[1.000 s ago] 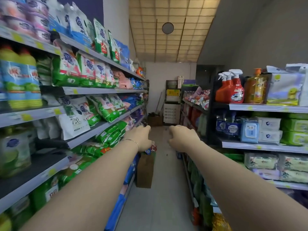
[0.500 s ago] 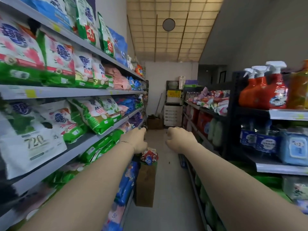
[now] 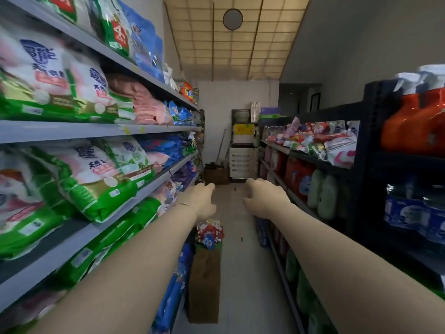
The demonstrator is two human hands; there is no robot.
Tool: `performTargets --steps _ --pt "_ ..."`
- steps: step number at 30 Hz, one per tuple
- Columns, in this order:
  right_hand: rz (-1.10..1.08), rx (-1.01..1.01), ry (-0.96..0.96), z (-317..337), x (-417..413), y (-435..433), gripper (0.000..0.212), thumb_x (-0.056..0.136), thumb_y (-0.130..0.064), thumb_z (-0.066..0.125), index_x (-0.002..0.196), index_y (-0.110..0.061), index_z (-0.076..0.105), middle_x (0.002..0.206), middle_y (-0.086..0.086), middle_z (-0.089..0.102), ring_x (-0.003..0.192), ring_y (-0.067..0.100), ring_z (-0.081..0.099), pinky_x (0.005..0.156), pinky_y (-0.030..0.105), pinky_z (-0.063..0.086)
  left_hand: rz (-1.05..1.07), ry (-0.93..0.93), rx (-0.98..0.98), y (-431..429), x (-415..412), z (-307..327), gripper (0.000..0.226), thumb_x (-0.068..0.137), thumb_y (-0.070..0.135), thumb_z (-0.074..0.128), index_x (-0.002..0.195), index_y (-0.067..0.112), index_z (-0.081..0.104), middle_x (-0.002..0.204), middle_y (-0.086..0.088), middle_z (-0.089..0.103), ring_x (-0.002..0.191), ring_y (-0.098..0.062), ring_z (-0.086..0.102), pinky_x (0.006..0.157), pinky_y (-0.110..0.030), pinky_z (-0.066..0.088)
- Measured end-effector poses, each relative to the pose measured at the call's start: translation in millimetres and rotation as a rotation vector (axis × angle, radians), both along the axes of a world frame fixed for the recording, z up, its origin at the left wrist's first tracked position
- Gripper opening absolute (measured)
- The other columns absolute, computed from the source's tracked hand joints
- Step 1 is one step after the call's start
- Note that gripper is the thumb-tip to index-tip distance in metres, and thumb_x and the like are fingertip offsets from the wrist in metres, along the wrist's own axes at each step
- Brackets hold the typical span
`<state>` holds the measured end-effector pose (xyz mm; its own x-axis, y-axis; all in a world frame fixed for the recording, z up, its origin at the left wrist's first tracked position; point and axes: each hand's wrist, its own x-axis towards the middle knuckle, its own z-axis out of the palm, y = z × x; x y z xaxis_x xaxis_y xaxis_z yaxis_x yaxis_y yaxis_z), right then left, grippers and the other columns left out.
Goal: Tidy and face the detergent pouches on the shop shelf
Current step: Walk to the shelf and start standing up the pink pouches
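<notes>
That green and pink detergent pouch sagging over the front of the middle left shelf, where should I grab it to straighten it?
Probably grip the green and pink pouch by both side edges, near its green bottom, reaching in from the aisle. It lies tilted with that end hanging past the shelf lip, so it is exposed while the top sits deeper in.

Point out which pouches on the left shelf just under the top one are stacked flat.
The plain pink pouches, piled flat between the upright green-and-white pouches and the blue pouches farther down the aisle.
</notes>
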<state>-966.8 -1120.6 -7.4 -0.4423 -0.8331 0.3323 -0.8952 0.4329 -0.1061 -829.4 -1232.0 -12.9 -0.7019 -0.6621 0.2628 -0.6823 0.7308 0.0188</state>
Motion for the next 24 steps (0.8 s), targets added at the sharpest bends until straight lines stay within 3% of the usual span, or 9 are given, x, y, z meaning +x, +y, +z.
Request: performTargets --steps 3,10,24 --pt "0.019 0.004 0.017 1.1 -44.2 -37.1 0.035 0.094 -0.034 0.047 0.126 -0.019 0.047 0.126 0.006 0.052 0.115 0.03 0.05 0.096 0.045 0.04 -0.001 0.025 0.008 -42.6 -43.8 -3.5 0.048 0.091 0.034 0.052 0.135 0.02 0.039 0.129 -0.01 0.047 0.117 -0.032 0.049 0.092 -0.044 0.046" --pt "0.003 0.049 0.057 16.4 -178.3 -128.2 0.027 0.093 -0.032 0.048 0.117 -0.02 0.05 0.12 0.005 0.054 0.108 0.029 0.052 0.092 0.044 0.037 -0.029 0.057 -0.024 -141.3 -178.5 13.7 0.045 0.091 0.03 0.052 0.133 0.021 0.041 0.127 -0.009 0.049 0.113 -0.03 0.052 0.079 -0.038 0.044" --pt "-0.037 0.036 0.066 16.2 -381.0 -295.3 0.027 0.092 -0.031 0.05 0.117 -0.019 0.051 0.123 0.005 0.054 0.113 0.028 0.052 0.094 0.044 0.039 -0.059 0.066 0.005 -322.6 -384.6 11.8 0.047 0.091 0.03 0.053 0.135 0.022 0.04 0.129 -0.007 0.048 0.113 -0.029 0.053 0.091 -0.043 0.048"
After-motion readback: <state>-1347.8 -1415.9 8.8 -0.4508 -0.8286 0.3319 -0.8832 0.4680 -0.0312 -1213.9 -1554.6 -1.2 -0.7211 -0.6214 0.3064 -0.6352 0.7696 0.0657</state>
